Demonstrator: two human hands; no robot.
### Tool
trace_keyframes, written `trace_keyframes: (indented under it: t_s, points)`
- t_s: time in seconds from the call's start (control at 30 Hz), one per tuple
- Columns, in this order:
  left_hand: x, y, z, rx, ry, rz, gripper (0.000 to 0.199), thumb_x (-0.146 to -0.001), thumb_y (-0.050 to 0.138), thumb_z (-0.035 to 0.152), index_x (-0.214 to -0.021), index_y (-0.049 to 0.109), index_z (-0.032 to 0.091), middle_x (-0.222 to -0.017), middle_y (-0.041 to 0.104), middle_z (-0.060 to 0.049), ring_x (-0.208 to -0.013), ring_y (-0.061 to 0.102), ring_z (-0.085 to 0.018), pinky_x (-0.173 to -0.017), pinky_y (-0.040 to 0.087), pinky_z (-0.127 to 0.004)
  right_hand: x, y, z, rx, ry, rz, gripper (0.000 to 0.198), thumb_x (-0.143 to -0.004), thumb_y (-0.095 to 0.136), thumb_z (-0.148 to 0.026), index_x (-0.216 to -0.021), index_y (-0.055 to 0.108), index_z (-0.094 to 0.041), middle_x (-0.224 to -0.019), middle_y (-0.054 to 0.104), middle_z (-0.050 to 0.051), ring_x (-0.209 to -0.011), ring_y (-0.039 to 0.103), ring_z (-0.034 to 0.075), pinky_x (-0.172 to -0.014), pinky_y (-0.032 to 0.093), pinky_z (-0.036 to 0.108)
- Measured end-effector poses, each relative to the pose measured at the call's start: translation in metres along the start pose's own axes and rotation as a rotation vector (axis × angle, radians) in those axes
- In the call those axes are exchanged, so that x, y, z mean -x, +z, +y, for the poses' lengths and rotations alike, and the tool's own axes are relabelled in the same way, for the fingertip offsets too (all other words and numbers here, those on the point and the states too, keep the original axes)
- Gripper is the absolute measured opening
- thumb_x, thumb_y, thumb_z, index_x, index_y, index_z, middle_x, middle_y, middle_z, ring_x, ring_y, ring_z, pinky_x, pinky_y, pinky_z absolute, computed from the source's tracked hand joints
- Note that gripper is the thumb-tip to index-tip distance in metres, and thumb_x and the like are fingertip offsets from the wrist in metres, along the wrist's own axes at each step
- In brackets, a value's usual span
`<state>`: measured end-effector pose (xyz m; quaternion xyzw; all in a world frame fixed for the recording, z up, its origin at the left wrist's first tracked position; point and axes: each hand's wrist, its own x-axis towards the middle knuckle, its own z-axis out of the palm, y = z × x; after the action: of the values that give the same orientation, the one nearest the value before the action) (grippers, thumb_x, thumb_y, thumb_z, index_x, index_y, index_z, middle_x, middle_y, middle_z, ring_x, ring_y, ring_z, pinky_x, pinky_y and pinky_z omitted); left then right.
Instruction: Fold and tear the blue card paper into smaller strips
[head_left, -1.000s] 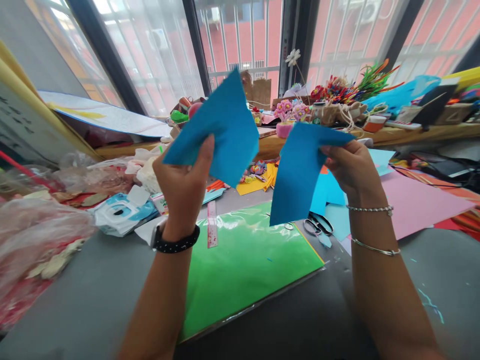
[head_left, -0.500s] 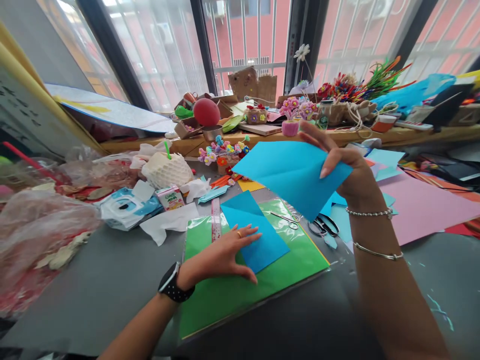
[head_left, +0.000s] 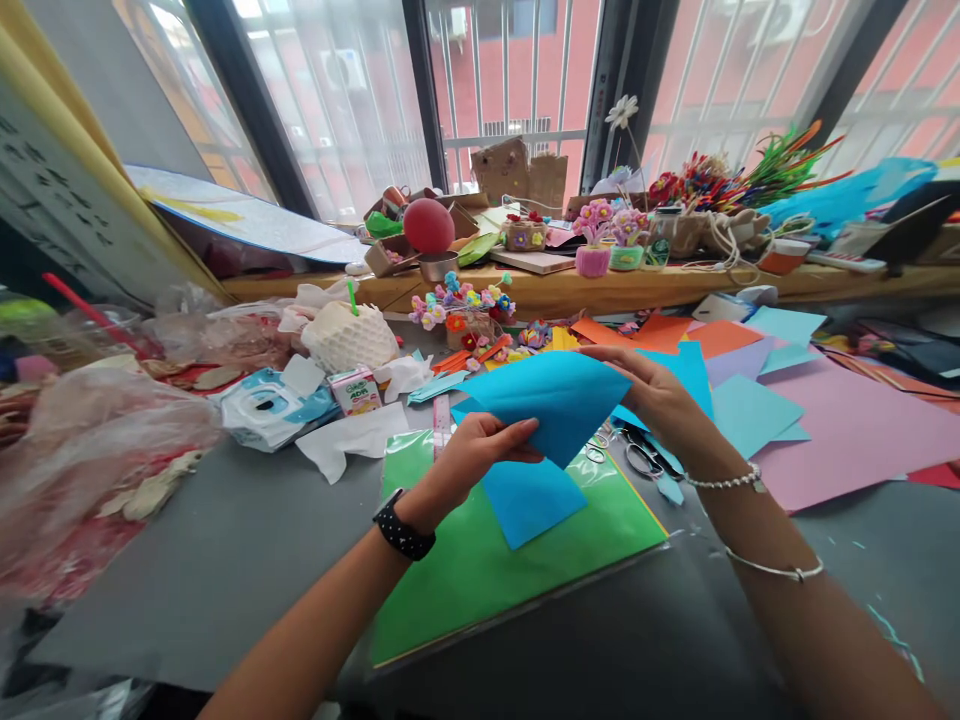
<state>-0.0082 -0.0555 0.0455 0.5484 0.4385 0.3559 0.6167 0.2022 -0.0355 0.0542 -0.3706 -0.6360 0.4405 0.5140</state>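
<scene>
A bent sheet of blue paper (head_left: 562,395) is held up between my two hands. My left hand (head_left: 486,455) pinches its near lower edge with the thumb on top. At the sheet's right edge, my right hand (head_left: 660,395) grips it, some of its fingers hidden behind the paper. Beneath lies a second piece of blue paper (head_left: 536,508), partly covered, on a green sheet in a clear sleeve (head_left: 442,610). A pink patterned ruler (head_left: 441,418) and small scissors (head_left: 596,450) show in part behind the held sheet.
Black-handled scissors (head_left: 646,458) lie right of the green sheet, by pink paper (head_left: 847,420) and blue offcuts. To the left are a wet-wipes pack (head_left: 262,408), a small carton (head_left: 355,390) and plastic bags (head_left: 97,460). Craft flowers line the wooden sill (head_left: 540,288) behind.
My left hand has lifted off the lower blue paper and taken the near edge of the raised sheet. The right hand has brought that sheet lower, over the green sleeve.
</scene>
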Motion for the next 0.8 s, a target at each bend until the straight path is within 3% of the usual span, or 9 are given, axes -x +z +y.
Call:
trace_keyframes:
  t_s: [0.07,0.13,0.33,0.53,0.67,0.8]
  points:
    - [-0.005,0.001,-0.007,-0.004,-0.012,-0.02,0.036,-0.06,0.065,0.045,-0.054,0.058,0.01,-0.059,0.065,-0.007,-0.061,0.062,-0.017,-0.068,0.049,-0.031,0.01,0.004,0.019,-0.156,0.172,0.112,0.042,-0.074,0.044,-0.056,-0.096,0.061,-0.024,-0.094,0.064,0.006,-0.083,0.06,0.018,-0.07,0.048,0.032]
    - [-0.01,0.001,-0.016,-0.011,-0.025,-0.064,0.037,-0.061,0.065,0.045,-0.056,0.058,0.009,-0.06,0.065,-0.007,-0.064,0.063,-0.018,-0.069,0.049,-0.031,0.02,0.01,0.037,-0.248,0.263,0.117,0.058,-0.068,0.037,-0.067,-0.089,0.062,-0.019,-0.082,0.066,0.008,-0.074,0.061,0.02,-0.062,0.049,0.032]
    - [-0.018,0.001,-0.035,-0.074,-0.054,-0.115,0.036,-0.06,0.066,0.044,-0.051,0.053,0.012,-0.054,0.06,-0.002,-0.06,0.06,-0.014,-0.063,0.048,-0.027,0.039,0.018,0.051,-0.27,0.299,0.195,0.063,-0.064,0.032,-0.074,-0.072,0.062,-0.019,-0.065,0.063,0.006,-0.064,0.058,0.018,-0.055,0.047,0.028]
    - [-0.02,0.0,-0.037,-0.091,-0.057,-0.11,0.031,-0.056,0.07,0.039,-0.057,0.053,0.013,-0.058,0.059,0.0,-0.058,0.057,-0.011,-0.06,0.048,-0.024,0.041,0.012,0.043,-0.024,0.265,0.149,0.035,-0.058,0.063,-0.051,-0.072,0.062,-0.019,-0.064,0.06,0.001,-0.059,0.053,0.015,-0.054,0.043,0.028]
    - [-0.02,-0.004,-0.038,-0.068,-0.06,-0.097,0.031,-0.055,0.071,0.037,-0.055,0.05,0.014,-0.055,0.058,0.001,-0.057,0.057,-0.011,-0.061,0.048,-0.024,0.043,0.011,0.043,0.063,0.241,0.188,0.026,-0.063,0.062,-0.042,-0.072,0.06,-0.017,-0.062,0.057,0.0,-0.055,0.048,0.013,-0.052,0.04,0.027]
    - [-0.019,-0.005,-0.037,0.06,-0.068,-0.064,0.029,-0.056,0.071,0.034,-0.07,0.057,0.013,-0.063,0.06,0.002,-0.061,0.059,-0.011,-0.066,0.049,-0.025,0.044,0.011,0.044,0.077,0.201,0.248,0.022,-0.064,0.062,-0.039,-0.067,0.057,-0.017,-0.058,0.051,-0.002,-0.051,0.042,0.01,-0.048,0.034,0.025]
